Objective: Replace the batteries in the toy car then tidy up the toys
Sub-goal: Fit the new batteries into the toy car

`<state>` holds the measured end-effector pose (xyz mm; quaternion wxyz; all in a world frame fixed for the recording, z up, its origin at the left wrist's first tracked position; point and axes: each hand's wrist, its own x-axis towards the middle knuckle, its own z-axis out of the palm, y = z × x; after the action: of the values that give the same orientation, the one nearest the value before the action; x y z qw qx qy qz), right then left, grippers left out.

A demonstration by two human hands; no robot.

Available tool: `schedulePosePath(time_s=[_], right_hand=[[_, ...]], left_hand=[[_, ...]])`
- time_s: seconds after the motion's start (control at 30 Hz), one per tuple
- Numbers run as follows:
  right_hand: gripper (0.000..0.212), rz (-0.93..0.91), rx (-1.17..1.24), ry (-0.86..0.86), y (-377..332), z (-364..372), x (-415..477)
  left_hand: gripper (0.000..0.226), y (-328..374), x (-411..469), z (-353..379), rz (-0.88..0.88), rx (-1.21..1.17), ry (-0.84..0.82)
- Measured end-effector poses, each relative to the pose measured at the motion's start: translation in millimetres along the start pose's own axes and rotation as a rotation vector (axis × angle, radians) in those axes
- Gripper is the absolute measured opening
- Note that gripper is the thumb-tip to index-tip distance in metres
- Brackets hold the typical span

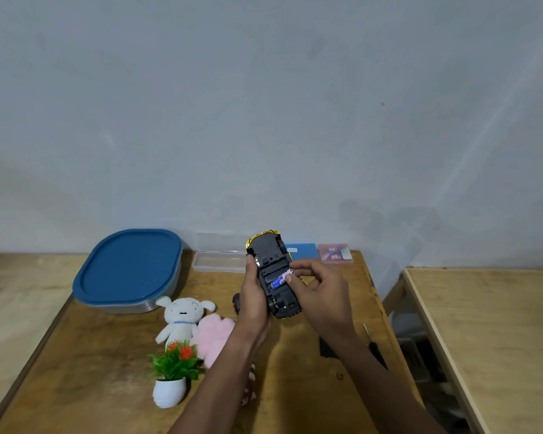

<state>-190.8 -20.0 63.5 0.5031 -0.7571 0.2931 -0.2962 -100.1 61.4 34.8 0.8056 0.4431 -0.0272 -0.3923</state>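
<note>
— Left hand point(254, 297) wraps its fingers round the toy car point(268, 258), holding it underside up above the table point(91, 355).
— And the right hand point(322, 296)?
— Its thumb and forefinger pinch one end of a blue battery point(279, 279), which sits slanted in the car's open compartment.
— Where are the other toys?
— From the car, a white plush dog point(182, 317) and a pink plush point(215, 336) lie at seven o'clock. A blue-lidded container point(129, 270) is at nine, and a screwdriver point(373, 347) at four.
</note>
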Motion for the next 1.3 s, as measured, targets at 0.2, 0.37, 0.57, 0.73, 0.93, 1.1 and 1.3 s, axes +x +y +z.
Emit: schedulePosePath(time_s=[0.2, 0.37, 0.57, 0.73, 0.93, 1.1, 1.3], right_hand=[[0.017, -0.080, -0.051, 0.082, 12, 5, -3], [0.013, -0.291, -0.253, 0.172, 32, 9, -12], [0.020, -0.369, -0.477, 0.155, 54, 4, -19], [0.032, -0.442, -0.654, 0.053, 67, 7, -21], [0.027, -0.426, -0.811, -0.108, 88, 9, -15], [0.028, -0.141, -0.484, -0.150, 110, 11, 28], [0.030, -0.090, -0.740, -0.367, 150, 28, 100]], left_hand=[[0.064, -5, 1, 2, 0.003, -0.032, 0.024], [0.068, -14, 0, 1, -0.048, -0.068, 0.066], [0.064, -31, 7, -8, -0.099, 0.008, 0.171], [0.065, -49, 15, -21, -0.160, 0.026, 0.254], [0.075, -65, 28, -28, -0.235, 0.045, 0.345], [0.076, -62, 45, -40, -0.238, 0.154, 0.378], [0.041, -42, 47, -43, -0.226, 0.043, 0.355]])
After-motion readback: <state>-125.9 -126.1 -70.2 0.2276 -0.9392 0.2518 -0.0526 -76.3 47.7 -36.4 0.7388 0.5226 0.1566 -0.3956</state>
